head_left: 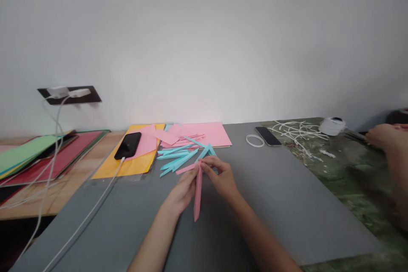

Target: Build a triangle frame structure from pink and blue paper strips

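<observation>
My left hand point(185, 188) is closed around pink folded paper strips point(198, 197); one strip hangs down towards me and another points left. My right hand point(219, 174) pinches the same pink paper near its top, where the strips meet. Just behind my fingers lie several folded light-blue paper strips point(178, 159), some bent into a V. Further back is a stack of pink paper sheets point(210, 131) with thin pink scraps on it. My fingers partly hide the joint between the strips.
Left, a charging phone point(128, 145) lies on a yellow sheet point(134, 170), its white cable point(92, 210) crossing the grey table point(270, 208). Coloured sheets point(32, 151) lie beyond. Right are a white ring point(255, 140), another phone point(268, 136), white strings point(296, 131) and another person's hand point(385, 136).
</observation>
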A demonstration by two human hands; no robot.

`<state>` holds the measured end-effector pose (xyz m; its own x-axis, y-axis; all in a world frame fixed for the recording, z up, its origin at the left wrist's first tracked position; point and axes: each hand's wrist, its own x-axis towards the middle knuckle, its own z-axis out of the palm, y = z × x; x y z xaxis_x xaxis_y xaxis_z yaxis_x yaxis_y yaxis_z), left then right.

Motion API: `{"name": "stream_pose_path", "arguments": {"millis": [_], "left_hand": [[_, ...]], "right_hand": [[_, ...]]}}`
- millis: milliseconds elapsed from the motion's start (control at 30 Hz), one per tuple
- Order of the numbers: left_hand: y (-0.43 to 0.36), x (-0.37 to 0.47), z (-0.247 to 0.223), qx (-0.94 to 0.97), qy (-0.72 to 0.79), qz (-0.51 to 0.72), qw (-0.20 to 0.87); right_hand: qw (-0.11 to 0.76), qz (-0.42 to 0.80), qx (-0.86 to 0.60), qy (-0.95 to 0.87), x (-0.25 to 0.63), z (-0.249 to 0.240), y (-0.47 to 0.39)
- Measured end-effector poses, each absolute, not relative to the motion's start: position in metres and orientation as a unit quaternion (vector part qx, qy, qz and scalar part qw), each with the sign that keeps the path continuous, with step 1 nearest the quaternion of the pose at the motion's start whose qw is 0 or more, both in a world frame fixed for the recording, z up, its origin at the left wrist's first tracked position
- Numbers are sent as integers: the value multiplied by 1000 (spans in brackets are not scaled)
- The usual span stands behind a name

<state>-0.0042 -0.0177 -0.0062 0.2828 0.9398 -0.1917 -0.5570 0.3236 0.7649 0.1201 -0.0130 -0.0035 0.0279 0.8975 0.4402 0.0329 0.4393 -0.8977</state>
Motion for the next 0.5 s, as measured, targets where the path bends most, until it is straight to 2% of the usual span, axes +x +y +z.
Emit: {"name": "stream_pose_path", "arguments": {"millis": [167,267,400,500], "left_hand": [[-17,-3,-9,296,337,497,742],[-16,-4,-7,342,385,491,703],[-17,-11,2,462,493,483,557],[-19,-15,11,481,514,593,391]], "right_hand": [[603,367,-384,-595,120,-4,-13],[616,341,-406,-583,123,-4,-12],[642,300,-453,-540,129,-6,-8],[636,321,-436,-550,131,-7,-6]]}}
